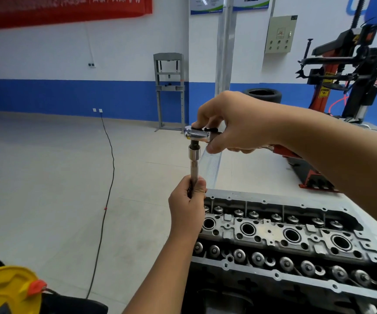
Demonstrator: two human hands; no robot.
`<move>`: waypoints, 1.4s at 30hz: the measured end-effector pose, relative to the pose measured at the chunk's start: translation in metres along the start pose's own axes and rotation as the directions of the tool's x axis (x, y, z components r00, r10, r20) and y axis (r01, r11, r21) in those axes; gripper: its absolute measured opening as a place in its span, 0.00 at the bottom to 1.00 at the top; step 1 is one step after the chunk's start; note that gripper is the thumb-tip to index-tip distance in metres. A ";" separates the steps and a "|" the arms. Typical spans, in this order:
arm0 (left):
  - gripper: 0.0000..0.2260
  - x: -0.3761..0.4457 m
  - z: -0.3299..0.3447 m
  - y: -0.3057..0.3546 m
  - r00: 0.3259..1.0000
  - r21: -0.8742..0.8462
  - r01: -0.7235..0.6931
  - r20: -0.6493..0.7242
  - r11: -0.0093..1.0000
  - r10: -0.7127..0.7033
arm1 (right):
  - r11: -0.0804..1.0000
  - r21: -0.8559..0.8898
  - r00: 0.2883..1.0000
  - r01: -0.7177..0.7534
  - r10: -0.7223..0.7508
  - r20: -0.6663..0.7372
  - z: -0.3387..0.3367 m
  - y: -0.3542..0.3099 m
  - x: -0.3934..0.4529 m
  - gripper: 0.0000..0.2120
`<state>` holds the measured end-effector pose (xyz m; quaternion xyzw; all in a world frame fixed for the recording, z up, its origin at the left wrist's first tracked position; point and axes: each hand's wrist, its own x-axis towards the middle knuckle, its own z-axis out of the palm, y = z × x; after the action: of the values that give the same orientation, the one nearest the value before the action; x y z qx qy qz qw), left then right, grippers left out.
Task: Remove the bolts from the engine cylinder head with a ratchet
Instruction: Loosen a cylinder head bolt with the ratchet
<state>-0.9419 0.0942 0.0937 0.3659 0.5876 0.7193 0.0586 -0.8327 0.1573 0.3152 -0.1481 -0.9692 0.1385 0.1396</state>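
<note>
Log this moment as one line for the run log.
left hand: grips extension bar | right hand: holds ratchet head | cylinder head: below tool

Bright, even indoor light, prob. from overhead; shadows soft and faint. Small glare on the chrome ratchet head (pixel 197 133) and valve caps of the cylinder head (pixel 296 241). Wide-angle bend twd edges: walls curve, forearms stretch. Centre fairly sharp; far wall and corners softer, slightly smeared.

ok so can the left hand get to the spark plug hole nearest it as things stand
Probably yes, but not freely: the left hand sits just above that end of the cylinder head, with nothing between. However, it grips the extension bar of the ratchet, so it must let go first.
</note>
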 end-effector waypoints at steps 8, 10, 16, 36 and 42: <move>0.11 0.001 -0.001 0.024 0.986 -0.097 -0.155 0.040 0.983 0.160 | 0.990 -0.099 0.993 -0.101 0.095 -0.070 0.006 -0.011 -0.002 0.15; 0.14 0.014 -0.003 0.037 0.983 -0.213 -0.159 0.061 0.964 0.175 | 0.985 -0.147 0.991 -0.094 0.078 -0.107 0.010 -0.012 -0.005 0.16; 0.13 0.035 0.001 0.046 0.976 -0.322 -0.164 0.083 0.932 0.201 | 0.968 -0.232 0.988 -0.094 0.062 -0.140 0.015 -0.018 -0.004 0.16; 0.14 0.053 0.021 0.040 0.985 -0.252 -0.171 -0.010 0.953 0.174 | 0.957 -0.150 0.969 -0.247 0.242 -0.051 0.021 -0.024 0.023 0.17; 0.12 0.058 0.019 0.035 0.974 -0.230 -0.211 0.033 0.950 0.225 | 0.919 -0.362 0.988 -0.156 0.154 -0.035 0.029 -0.021 -0.002 0.18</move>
<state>-0.9608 0.1286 0.1522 0.4406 0.4565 0.7720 0.0370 -0.8452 0.1310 0.2947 -0.2478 -0.9629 -0.0329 0.1012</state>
